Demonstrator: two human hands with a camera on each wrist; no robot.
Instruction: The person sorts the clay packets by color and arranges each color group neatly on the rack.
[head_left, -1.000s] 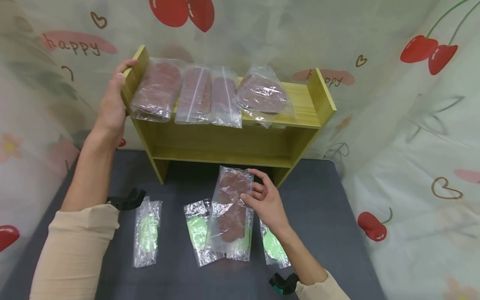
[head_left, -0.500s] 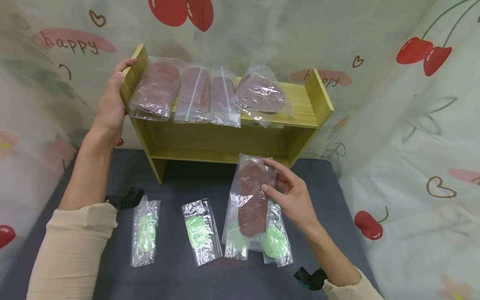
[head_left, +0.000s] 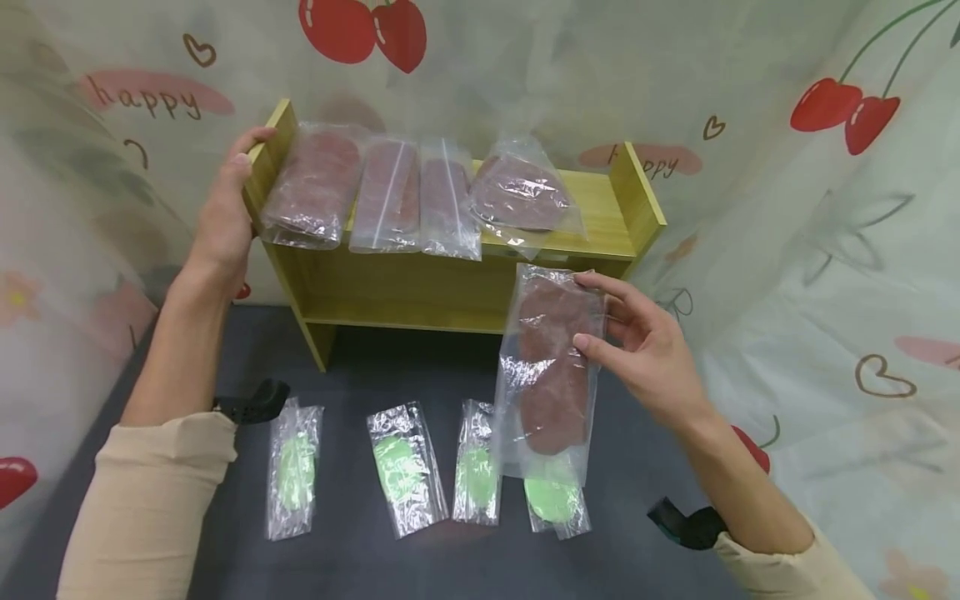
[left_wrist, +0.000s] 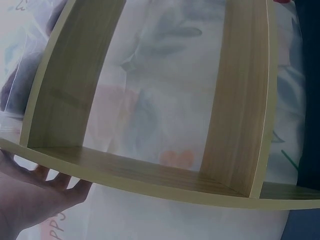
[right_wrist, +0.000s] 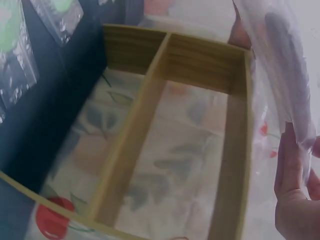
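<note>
My right hand pinches the right edge of a clear plastic bag of reddish-brown, round, flat pieces, thumb in front. The bag hangs upright before the right part of a wooden shelf, its lower end overlapping a green-pieced packet in the head view. The same bag shows edge-on in the right wrist view. At the shelf's left side panel, my left hand holds on from outside, its bent fingers against the wood in the left wrist view.
Several bags with similar brown contents lean in a row on the shelf's top tier. On the dark table lie several clear packets with pale green discs. A cherry-printed cloth hangs behind and along the sides.
My right hand has lifted the bag up and to the right, off the table packets and toward the shelf's right side. The left hand stays on the side panel.
</note>
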